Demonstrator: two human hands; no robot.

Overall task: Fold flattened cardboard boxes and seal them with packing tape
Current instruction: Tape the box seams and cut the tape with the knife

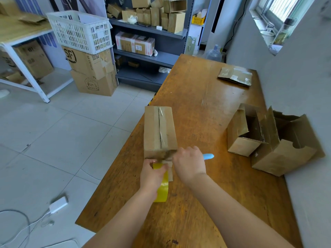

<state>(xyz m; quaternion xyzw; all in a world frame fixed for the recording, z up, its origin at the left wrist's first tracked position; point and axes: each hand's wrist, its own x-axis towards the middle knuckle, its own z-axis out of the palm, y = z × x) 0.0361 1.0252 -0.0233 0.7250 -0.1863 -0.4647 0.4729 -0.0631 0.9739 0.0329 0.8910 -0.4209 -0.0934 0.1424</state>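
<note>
Seam-taped brown box (159, 129); left hand (152, 173) round yellow tape (163, 188), right hand (189, 163) round blue tool (208, 156)

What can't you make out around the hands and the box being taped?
1. Head view: front end of the blue tool, hidden inside the right hand; knife or pen, unclear.
2. Head view: near end of the box, covered by both hands; whether tape is cut, unknown.
3. Head view: much of the yellow tape roll, behind the left hand.
4. Head view: shelf parcel labels, too small to read.

Tape roll (162, 188) in left hand (152, 173), blue tool (208, 156) in right hand (189, 162)
</note>
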